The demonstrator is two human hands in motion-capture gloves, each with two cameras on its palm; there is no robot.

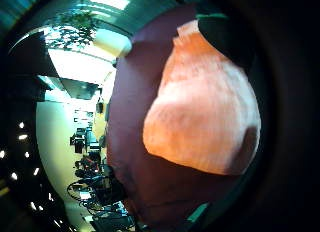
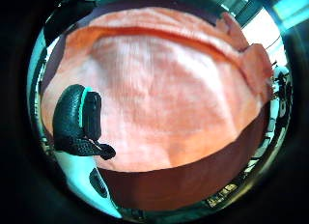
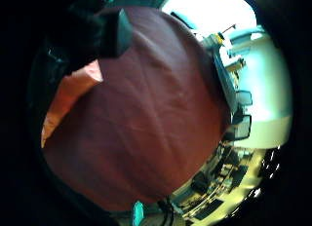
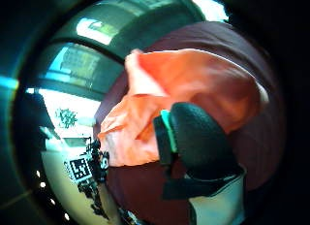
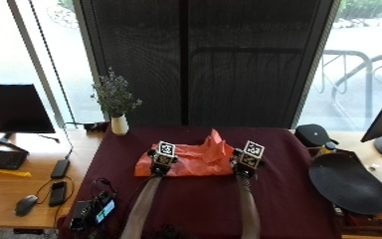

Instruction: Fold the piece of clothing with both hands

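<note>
**A:** Item one, the orange garment (image 5: pixel 184 163). Where does it lie?

**B:** On the maroon tablecloth (image 5: pixel 197 209), spread wide, with the vase of dried flowers (image 5: pixel 118 122) beyond its left end and the dark round tray (image 5: pixel 346 181) well off to its right. A peak of cloth (image 5: pixel 214 142) stands up from the garment's far edge, towards its right end.

**A:** Handling?

**B:** Judged soft, light and limp. It creases and holds a little tent where lifted, so it should drape from wherever it is taken. It looks best taken by corners or along a hem, one end per hand, so it does not sag in the middle.

**A:** Item two, the hands.

**B:** Left hand (image 5: pixel 159 164) at the garment's near left part, right hand (image 5: pixel 244 166) at its near right end. From where I stand I cannot tell how the fingers are set. The left thumb-side palm view shows the cloth filling the space under the palm, and a gloved thumb (image 2: pixel 77 120) lying across the fabric near its edge. The right thumb-side view shows a gloved digit (image 4: pixel 196 137) lying against raised, rumpled cloth. Whether either hand is pinching, I cannot say.
</note>
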